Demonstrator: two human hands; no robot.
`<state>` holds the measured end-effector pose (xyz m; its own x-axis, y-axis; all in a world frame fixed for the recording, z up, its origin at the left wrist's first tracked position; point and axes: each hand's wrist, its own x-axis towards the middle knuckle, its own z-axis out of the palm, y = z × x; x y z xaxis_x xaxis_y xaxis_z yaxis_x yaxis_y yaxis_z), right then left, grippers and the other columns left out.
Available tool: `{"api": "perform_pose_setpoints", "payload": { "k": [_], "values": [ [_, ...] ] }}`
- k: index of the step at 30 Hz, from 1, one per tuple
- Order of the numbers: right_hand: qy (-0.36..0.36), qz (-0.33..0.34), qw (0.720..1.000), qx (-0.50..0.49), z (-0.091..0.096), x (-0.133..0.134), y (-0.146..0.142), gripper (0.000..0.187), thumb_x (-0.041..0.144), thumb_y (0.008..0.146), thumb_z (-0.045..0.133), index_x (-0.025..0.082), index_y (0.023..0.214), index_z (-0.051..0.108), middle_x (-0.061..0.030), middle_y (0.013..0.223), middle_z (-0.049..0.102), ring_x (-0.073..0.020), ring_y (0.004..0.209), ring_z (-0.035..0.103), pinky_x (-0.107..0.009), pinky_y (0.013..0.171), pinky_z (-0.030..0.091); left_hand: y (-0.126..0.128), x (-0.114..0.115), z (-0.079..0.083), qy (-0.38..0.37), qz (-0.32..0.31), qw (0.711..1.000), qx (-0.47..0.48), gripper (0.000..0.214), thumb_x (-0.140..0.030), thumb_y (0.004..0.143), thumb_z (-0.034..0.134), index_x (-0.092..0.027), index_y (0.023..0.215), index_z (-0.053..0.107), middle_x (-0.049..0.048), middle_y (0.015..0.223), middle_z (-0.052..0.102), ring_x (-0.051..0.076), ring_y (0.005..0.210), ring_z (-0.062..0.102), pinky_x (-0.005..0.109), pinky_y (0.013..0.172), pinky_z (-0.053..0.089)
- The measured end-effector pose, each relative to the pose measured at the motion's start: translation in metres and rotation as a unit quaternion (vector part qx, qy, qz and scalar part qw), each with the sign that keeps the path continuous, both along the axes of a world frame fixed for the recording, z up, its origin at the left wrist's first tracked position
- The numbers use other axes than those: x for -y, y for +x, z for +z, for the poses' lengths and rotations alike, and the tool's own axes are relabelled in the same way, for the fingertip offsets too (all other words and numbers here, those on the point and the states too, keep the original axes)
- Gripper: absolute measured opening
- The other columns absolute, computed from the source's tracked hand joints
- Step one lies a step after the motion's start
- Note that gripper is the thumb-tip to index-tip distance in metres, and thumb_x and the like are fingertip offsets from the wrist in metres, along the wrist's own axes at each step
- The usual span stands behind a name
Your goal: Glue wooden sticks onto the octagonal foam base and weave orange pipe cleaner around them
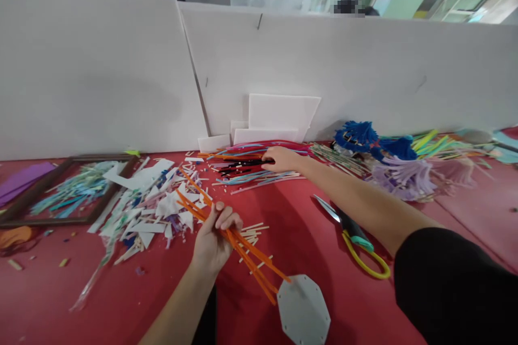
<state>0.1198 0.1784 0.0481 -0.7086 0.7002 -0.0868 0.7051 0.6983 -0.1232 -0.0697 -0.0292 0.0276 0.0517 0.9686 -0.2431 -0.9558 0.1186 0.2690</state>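
My left hand (pixel 216 234) is closed round a small bunch of orange pipe cleaners (pixel 259 259), which stick out on both sides of the fist. Their lower ends reach the edge of a grey eight-sided plate (pixel 304 310) with small holes along its rim. Farther off, my right hand (pixel 283 160) reaches into a row of pipe cleaners (pixel 259 178) in pink, blue, orange and black. Its fingertips are pressed together at the black pipe cleaners (pixel 245 165); the hand partly hides what it grips. Short pale sticks (pixel 253 233) lie just beyond the left hand.
Scissors (pixel 356 240) with yellow and black handles lie under my right forearm. Paper scraps (pixel 162 205) heap up at left, beside a brown frame (pixel 73 188). Blue tassel-like bundles (pixel 356 137) and lilac ones (pixel 400 178) lie at right. A white partition (pixel 343 70) closes the back.
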Motion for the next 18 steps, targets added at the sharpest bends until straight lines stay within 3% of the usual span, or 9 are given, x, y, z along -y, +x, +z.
{"api": "perform_pose_setpoints", "payload": {
  "k": [4, 8, 18],
  "values": [
    [0.032, -0.04, 0.999, -0.003, -0.015, -0.015, -0.022, 0.03, 0.033, 0.091, 0.054, 0.015, 0.115, 0.055, -0.0082, 0.115, 0.058, -0.0196, 0.098, 0.059, -0.04, 0.083, 0.051, -0.002, -0.001, -0.001, 0.02, -0.023, 0.999, 0.012, 0.03, -0.016, 0.097, 0.032, -0.013, 0.075, 0.053, -0.0081, 0.048, 0.031, 0.005, 0.038, 0.039, 0.017, 0.046, 0.043],
    [0.054, -0.079, 0.995, 0.018, -0.023, -0.027, -0.036, 0.031, 0.032, 0.09, 0.054, 0.015, 0.116, 0.055, -0.0089, 0.117, 0.057, -0.0201, 0.099, 0.059, -0.04, 0.084, 0.051, -0.006, -0.002, -0.003, 0.025, -0.029, 0.999, 0.013, 0.024, -0.015, 0.095, 0.037, -0.013, 0.078, 0.053, -0.0086, 0.05, 0.028, 0.005, 0.04, 0.039, 0.018, 0.048, 0.042],
    [0.053, -0.067, 0.996, 0.014, -0.025, -0.031, -0.032, 0.029, 0.032, 0.091, 0.054, 0.016, 0.115, 0.056, -0.0086, 0.118, 0.057, -0.0201, 0.1, 0.059, -0.041, 0.085, 0.05, -0.006, -0.004, -0.001, 0.021, -0.044, 0.999, 0.001, 0.027, -0.014, 0.096, 0.034, -0.012, 0.078, 0.054, -0.0081, 0.049, 0.03, 0.005, 0.04, 0.038, 0.019, 0.049, 0.042]
  ]
}}
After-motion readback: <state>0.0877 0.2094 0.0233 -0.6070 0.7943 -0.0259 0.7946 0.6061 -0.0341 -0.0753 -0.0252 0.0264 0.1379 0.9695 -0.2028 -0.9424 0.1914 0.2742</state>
